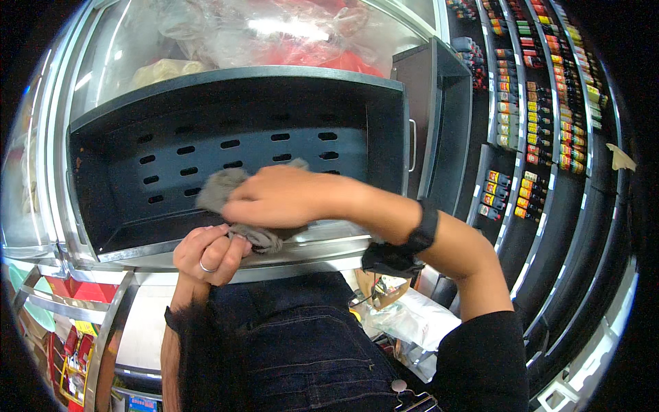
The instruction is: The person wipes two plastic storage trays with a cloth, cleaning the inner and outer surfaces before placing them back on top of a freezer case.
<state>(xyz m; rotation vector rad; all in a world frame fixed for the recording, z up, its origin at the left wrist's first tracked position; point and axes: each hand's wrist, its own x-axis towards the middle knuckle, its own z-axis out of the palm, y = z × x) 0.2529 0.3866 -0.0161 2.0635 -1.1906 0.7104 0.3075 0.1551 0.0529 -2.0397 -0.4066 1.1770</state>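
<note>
A grey cloth [221,189] is bunched between my two hands above the front edge of a black slotted bin [237,74]. My left hand [212,255], wearing a ring, grips the cloth's lower end in curled fingers. Just above it, my right hand [280,198] is closed over the upper part, its outline blurred. The bin tilts toward me, with rows of oval slots in its dark bottom. My right forearm crosses its near right side and hides part of the front rim. Some of the cloth is hidden under my right hand.
Behind the bin lie clear plastic bags [216,31] with red and pale contents. To the right stands another dark bin [448,118], then shelves of bottles [509,108]. A metal rail [105,329] borders goods at lower left. A white plastic bag [412,316] lies below my right arm.
</note>
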